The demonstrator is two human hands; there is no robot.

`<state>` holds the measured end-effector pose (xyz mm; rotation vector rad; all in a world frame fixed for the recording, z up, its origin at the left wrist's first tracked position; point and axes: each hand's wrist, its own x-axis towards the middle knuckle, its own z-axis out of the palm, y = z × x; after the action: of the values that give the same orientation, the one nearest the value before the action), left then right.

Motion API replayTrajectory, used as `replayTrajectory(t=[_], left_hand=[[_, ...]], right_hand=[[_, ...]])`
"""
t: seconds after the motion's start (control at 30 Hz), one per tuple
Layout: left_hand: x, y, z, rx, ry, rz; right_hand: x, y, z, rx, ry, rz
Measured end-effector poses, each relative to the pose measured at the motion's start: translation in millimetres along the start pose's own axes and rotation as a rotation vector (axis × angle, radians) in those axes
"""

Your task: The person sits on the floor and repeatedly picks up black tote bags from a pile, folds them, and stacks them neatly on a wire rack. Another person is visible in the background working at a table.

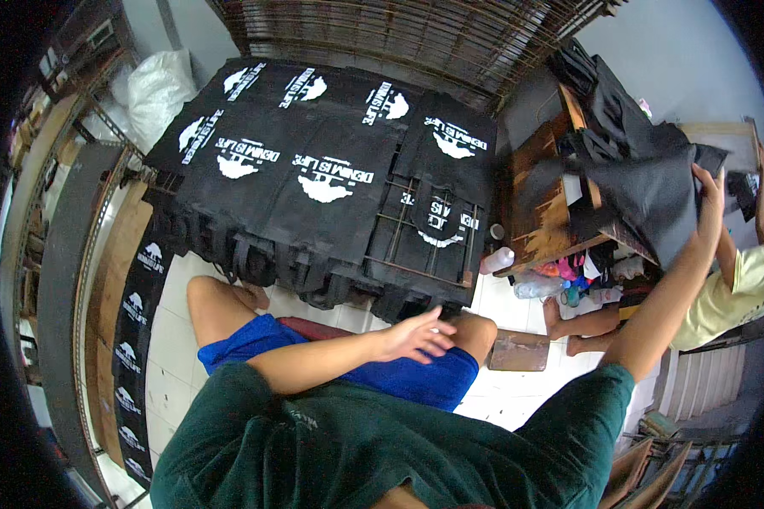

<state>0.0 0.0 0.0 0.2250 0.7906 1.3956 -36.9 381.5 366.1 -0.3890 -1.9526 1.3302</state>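
Right of the printed black stack [339, 140], right hand [708, 191] grips a black sheet [649, 199], apparently mid-lift; left hand [416, 337], loosely open on the stack's near side, seems needed to steady it.

A plain black cloth [651, 199] slants on the person's right, its upper corner raised. Its left edge is blurred.

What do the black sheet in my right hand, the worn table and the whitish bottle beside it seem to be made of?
Black sheet: probably fabric, matte, since it drapes softly; woven or not, I can't tell. Worn table: likely wood, rough, its brown surface peeled to paler patches. Whitish bottle: likely plastic, from its cloudy, slightly shiny look.
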Motion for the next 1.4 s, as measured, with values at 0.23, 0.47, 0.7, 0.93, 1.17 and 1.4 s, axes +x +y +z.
replayTrajectory(t=[0.23, 0.47, 0.7, 0.93, 1.17, 1.4], left_hand=[[-1.0, 21.0, 45.7, -0.493, -0.589, 0.288], [-51.3, 21.2, 17.6, -0.609, -0.27, 0.462], [-84.8, 67.3, -58.3, 0.01, 0.545, 0.788], [-38.3, 57.7, -144.1, 0.863, 1.229, 0.58], [-36.5, 55.2, -147.4, 1.086, 1.262, 0.553], [-35.1, 63.0, -159.2, 1.12, 1.28, 0.538]], right_hand=[[-117.2, -34.9, 132.9, -0.066, -0.592, -0.083], [-158.5, -8.4, 168.6, 0.38, -0.632, 0.125], [-179.1, 143.0, 153.5, 0.198, -0.415, 0.204], [-226.8, 347.8, 200.0, 0.12, -0.26, 0.444], [-238.6, 371.4, 215.1, -0.055, -0.156, 0.495], [-231.5, 374.7, 220.2, -0.042, -0.144, 0.39]])
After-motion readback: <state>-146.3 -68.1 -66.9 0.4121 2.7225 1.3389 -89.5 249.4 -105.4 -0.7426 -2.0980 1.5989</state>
